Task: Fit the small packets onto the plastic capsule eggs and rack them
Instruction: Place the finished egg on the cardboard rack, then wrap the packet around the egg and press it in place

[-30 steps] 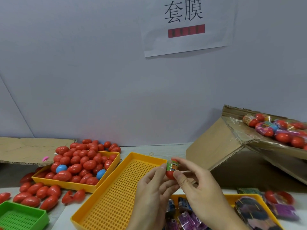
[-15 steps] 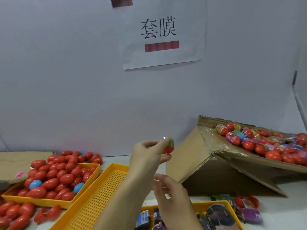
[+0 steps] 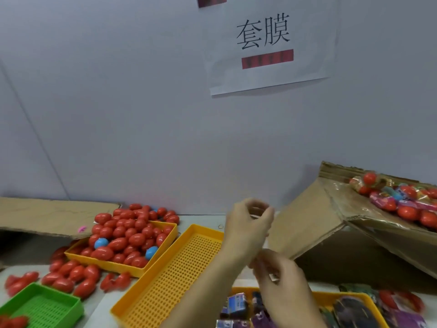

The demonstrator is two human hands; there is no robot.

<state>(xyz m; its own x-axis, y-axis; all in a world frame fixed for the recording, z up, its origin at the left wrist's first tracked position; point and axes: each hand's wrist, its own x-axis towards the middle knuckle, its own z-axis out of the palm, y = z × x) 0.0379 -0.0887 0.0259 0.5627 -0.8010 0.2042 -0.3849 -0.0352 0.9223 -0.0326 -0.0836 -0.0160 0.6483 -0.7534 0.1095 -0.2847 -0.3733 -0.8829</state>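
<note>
My left hand is raised in front of the sloped cardboard rack, its fingers loosely curled with nothing between them. Wrapped red eggs lie in a heap on the rack's top at the right. My right hand is lower and blurred, above the yellow tray of small packets. A small white bit shows at its fingertips, and I cannot tell if it is held. Bare red capsule eggs, with two blue ones, fill a yellow tray at the left.
An empty long yellow perforated tray lies between the egg tray and my arms. A green tray sits at the front left among loose red eggs. Flat cardboard lies at the back left. The wall carries a paper sign.
My left hand lifted the wrapped egg up toward the cardboard rack and no longer holds it. My right hand dropped down toward the packet tray.
</note>
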